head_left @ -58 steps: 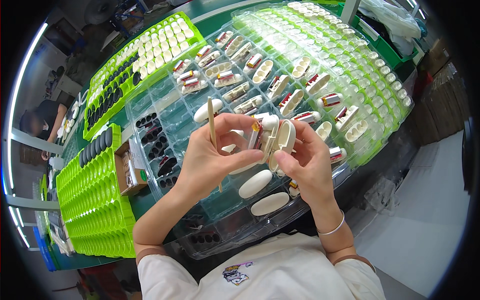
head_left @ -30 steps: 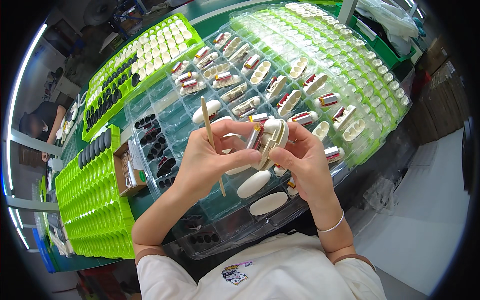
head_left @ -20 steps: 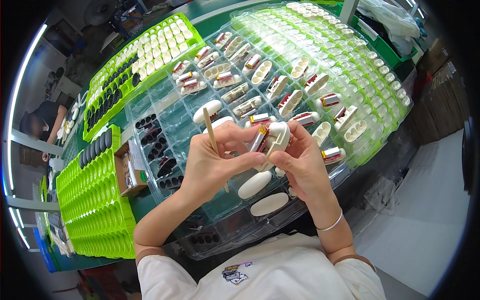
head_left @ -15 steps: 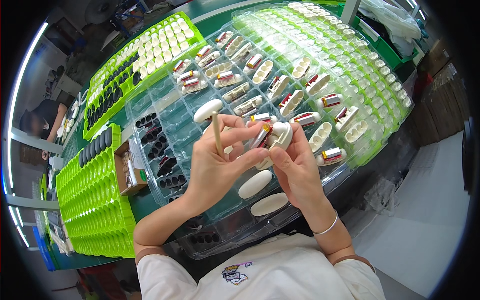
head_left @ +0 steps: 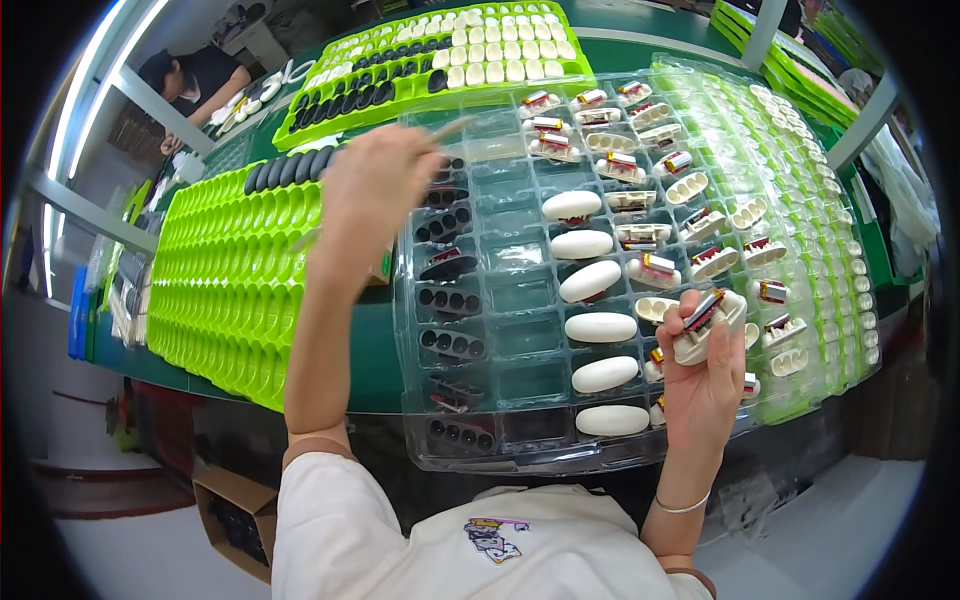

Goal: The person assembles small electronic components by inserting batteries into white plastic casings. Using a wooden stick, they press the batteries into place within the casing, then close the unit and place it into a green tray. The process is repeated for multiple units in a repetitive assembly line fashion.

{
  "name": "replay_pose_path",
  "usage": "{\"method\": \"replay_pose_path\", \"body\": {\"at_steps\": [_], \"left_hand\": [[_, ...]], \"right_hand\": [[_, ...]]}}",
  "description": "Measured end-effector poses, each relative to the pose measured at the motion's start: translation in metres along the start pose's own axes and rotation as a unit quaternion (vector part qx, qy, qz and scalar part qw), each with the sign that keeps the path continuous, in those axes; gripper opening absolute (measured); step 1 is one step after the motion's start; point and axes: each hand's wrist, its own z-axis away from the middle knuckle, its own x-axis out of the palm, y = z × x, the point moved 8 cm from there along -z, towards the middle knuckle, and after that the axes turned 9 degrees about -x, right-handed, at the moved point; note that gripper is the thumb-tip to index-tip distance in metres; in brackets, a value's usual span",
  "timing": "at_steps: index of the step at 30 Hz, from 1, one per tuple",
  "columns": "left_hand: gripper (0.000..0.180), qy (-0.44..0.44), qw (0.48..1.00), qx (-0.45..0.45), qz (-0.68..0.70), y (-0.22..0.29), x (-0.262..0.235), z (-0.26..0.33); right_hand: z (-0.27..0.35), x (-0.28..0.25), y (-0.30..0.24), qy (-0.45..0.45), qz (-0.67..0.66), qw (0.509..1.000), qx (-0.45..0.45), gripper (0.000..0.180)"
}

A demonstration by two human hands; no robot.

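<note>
My right hand [head_left: 703, 385] is closed around a white oval plastic casing [head_left: 712, 335]. A small silver block with red and yellow parts [head_left: 704, 310] sits on the casing. My left hand [head_left: 375, 190] is apart from it, raised over the far edge of the green trays, with its fingers closed round a thin tan stick [head_left: 450, 128]. Below my hands, a clear compartment tray [head_left: 520, 345] holds several smooth white oval shells [head_left: 600, 327], white casings with similar inner parts [head_left: 655, 268], and black casings with round holes [head_left: 452, 343].
A bright green moulded tray [head_left: 225, 300] lies at left, with dark ovals [head_left: 290, 172] along its far row. Behind it, another green tray [head_left: 505, 50] holds white and black pieces. Clear-covered trays [head_left: 820, 230] lie at right. Another person [head_left: 195, 85] sits at far left.
My left hand has left the casing and moved to the far left with the stick. My right hand still holds the casing, now further right. The whole view has shifted.
</note>
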Motion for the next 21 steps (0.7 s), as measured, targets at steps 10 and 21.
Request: {"method": "replay_pose_path", "body": {"at_steps": [10, 21], "left_hand": [[0.008, -0.063, 0.955, -0.201, -0.210, -0.161, 0.064, 0.010], [0.012, -0.039, 0.987, -0.146, -0.052, -0.113, 0.024, 0.008]], "right_hand": [[0.000, 0.009, 0.003, -0.013, -0.095, 0.995, 0.036, 0.039], [-0.001, 0.001, 0.011, 0.059, -0.173, 0.982, 0.043, 0.033]]}}
